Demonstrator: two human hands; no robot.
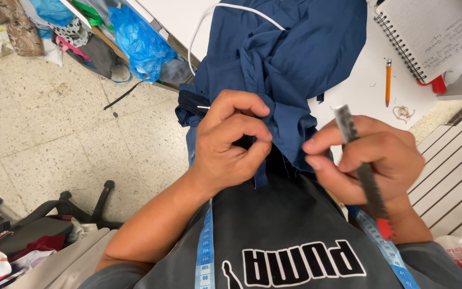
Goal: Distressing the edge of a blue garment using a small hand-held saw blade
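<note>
navy garment (pixel 290 59): crumpled, hanging off white desk (pixel 359 88) edge | left hand (pixel 231 142): pinching its lower fold | right hand (pixel 372 158): gripping grey ruler (pixel 362 163), perhaps also touching cloth | pinched spot hidden by fingers

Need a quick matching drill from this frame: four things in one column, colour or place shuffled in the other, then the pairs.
1. garment
2. pencil
3. tape measure
4. ruler

a. orange, lying on the white table
b. dark blue, pinched by the left hand
c. grey, held in the right hand
d. light blue, draped around the neck

Pairs: 1-b, 2-a, 3-d, 4-c
</note>
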